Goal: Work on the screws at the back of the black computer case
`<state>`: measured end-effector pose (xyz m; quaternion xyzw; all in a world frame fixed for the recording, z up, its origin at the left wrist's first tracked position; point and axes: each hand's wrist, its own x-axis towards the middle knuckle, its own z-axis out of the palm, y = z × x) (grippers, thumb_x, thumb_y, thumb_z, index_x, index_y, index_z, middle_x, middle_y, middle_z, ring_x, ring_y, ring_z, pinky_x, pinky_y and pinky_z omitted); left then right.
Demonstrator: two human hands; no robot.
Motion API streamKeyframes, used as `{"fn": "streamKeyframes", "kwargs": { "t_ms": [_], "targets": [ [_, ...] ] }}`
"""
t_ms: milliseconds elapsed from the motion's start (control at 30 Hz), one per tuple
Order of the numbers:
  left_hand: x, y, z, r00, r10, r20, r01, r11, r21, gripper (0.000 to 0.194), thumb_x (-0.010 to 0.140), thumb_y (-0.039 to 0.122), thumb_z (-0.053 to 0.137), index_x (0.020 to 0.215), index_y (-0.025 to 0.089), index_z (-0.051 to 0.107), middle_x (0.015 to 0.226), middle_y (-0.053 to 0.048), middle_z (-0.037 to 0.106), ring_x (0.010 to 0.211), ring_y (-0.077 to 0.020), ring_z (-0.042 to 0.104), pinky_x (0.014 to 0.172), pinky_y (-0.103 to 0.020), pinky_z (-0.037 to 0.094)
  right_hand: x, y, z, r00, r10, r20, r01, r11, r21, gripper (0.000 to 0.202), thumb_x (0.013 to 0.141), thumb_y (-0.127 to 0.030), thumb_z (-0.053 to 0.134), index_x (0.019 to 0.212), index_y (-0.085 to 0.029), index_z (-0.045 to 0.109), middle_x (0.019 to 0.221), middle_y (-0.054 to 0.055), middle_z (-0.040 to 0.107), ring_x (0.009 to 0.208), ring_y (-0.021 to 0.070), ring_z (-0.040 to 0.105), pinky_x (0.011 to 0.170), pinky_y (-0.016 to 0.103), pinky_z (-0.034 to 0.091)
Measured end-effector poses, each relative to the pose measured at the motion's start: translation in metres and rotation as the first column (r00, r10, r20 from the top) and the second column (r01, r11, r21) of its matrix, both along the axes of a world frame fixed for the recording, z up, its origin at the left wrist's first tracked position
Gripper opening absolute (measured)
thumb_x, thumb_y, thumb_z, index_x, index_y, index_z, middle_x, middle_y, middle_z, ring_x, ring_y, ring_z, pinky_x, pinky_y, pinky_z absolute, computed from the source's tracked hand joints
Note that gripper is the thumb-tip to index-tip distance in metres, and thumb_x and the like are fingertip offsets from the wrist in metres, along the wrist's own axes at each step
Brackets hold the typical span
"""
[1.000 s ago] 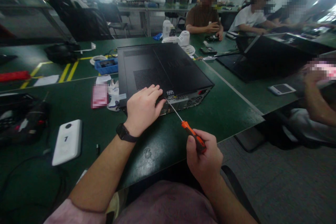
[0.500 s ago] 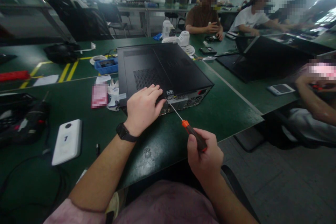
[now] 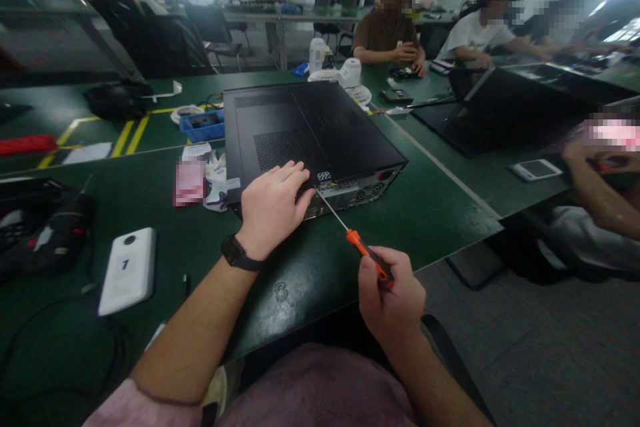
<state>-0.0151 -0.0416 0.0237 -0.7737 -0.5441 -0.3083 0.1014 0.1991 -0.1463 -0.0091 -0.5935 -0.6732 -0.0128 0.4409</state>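
Note:
A black computer case (image 3: 320, 127) lies flat on the green table with its rear panel towards me. My left hand (image 3: 275, 197), a dark watch on its wrist, rests on the near top edge of the case. Its fingers lie on the cover and the thumb points to the rear edge. In my right hand (image 3: 393, 293) is a screwdriver (image 3: 367, 250) with an orange and dark handle. The slim shaft slants up to the rear edge of the case, its tip beside my left thumb. Exactly what the tip touches is too small to see.
To the left are a white power bank (image 3: 129, 270), a dark power drill (image 3: 60, 237) and a blue tray (image 3: 203, 125). White fans (image 3: 347, 73) stand behind the case. At right lies a phone (image 3: 536, 170) near a co-worker's arm (image 3: 600, 190). Other people sit further back.
The screwdriver handle has turned about its axis in my right hand, showing more orange now. My left hand and the computer case have stayed put.

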Motion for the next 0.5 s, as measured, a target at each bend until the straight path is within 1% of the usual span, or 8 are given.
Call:
{"fn": "streamKeyframes", "kwargs": {
  "t_ms": [67, 133, 233, 333, 400, 500],
  "targets": [
    [-0.0001, 0.0001, 0.0001, 1.0, 0.0, 0.002, 0.0, 1.0, -0.005, 0.025, 0.098, 0.028, 0.064, 0.119, 0.02, 0.073, 0.138, -0.01, 0.073, 0.13, -0.0276, 0.069, 0.115, -0.048, 0.054, 0.0019, 0.0013, 0.0007, 1.0, -0.009, 0.01, 0.01, 1.0, -0.026, 0.025, 0.102, -0.041, 0.052, 0.097, -0.021, 0.065, 0.064, -0.001, 0.069, 0.047, 0.0143, 0.064, 0.049, 0.024, 0.047],
    [0.0, 0.0, 0.0001, 1.0, 0.005, 0.001, -0.005, 1.0, -0.003, 0.025, 0.098, 0.028, 0.065, 0.12, 0.021, 0.073, 0.138, -0.009, 0.074, 0.131, -0.0274, 0.069, 0.114, -0.048, 0.054, 0.0032, 0.002, 0.0022, 1.0, -0.011, -0.009, 0.011, 0.998, -0.058, 0.027, 0.103, -0.042, 0.049, 0.096, -0.021, 0.065, 0.06, -0.003, 0.066, 0.044, 0.0136, 0.061, 0.047, 0.024, 0.045],
    [0.0003, -0.0004, 0.0003, 1.0, 0.008, -0.001, -0.008, 1.0, 0.001, 0.024, 0.098, 0.028, 0.066, 0.12, 0.022, 0.073, 0.137, -0.009, 0.074, 0.13, -0.0275, 0.069, 0.114, -0.048, 0.055, 0.0025, 0.0012, 0.0027, 0.999, -0.002, -0.053, -0.001, 0.998, -0.062, 0.026, 0.1, -0.044, 0.053, 0.105, -0.021, 0.064, 0.068, -0.001, 0.071, 0.05, 0.0161, 0.067, 0.05, 0.026, 0.05],
    [0.0006, -0.0006, -0.0001, 1.0, 0.002, 0.0, -0.002, 1.0, 0.012, 0.024, 0.098, 0.029, 0.065, 0.119, 0.02, 0.073, 0.137, -0.009, 0.074, 0.129, -0.027, 0.07, 0.113, -0.047, 0.055, 0.0006, -0.0003, 0.0008, 0.999, -0.005, -0.053, 0.003, 0.999, -0.036, 0.028, 0.097, -0.045, 0.058, 0.111, -0.021, 0.063, 0.078, 0.002, 0.075, 0.056, 0.0175, 0.07, 0.053, 0.028, 0.054],
    [0.0007, -0.0004, -0.0007, 1.0, -0.003, -0.001, 0.003, 1.0, 0.02, 0.024, 0.098, 0.029, 0.065, 0.118, 0.019, 0.073, 0.136, -0.01, 0.074, 0.129, -0.0268, 0.07, 0.113, -0.046, 0.055, 0.0003, -0.0001, 0.0001, 1.0, -0.001, -0.03, 0.001, 1.0, -0.008, 0.025, 0.099, -0.043, 0.057, 0.108, -0.021, 0.064, 0.076, 0.001, 0.075, 0.054, 0.0168, 0.069, 0.052, 0.027, 0.053],
    [0.0006, -0.0004, -0.0008, 1.0, 0.0, -0.004, 0.0, 1.0, 0.023, 0.023, 0.098, 0.029, 0.065, 0.118, 0.019, 0.073, 0.136, -0.009, 0.075, 0.129, -0.0266, 0.07, 0.113, -0.045, 0.055, 0.0016, 0.002, 0.0012, 1.0, 0.012, 0.005, -0.012, 1.0, 0.017, 0.024, 0.102, -0.042, 0.053, 0.098, -0.022, 0.065, 0.067, -0.001, 0.071, 0.048, 0.0154, 0.066, 0.048, 0.025, 0.048]
  ]
}}
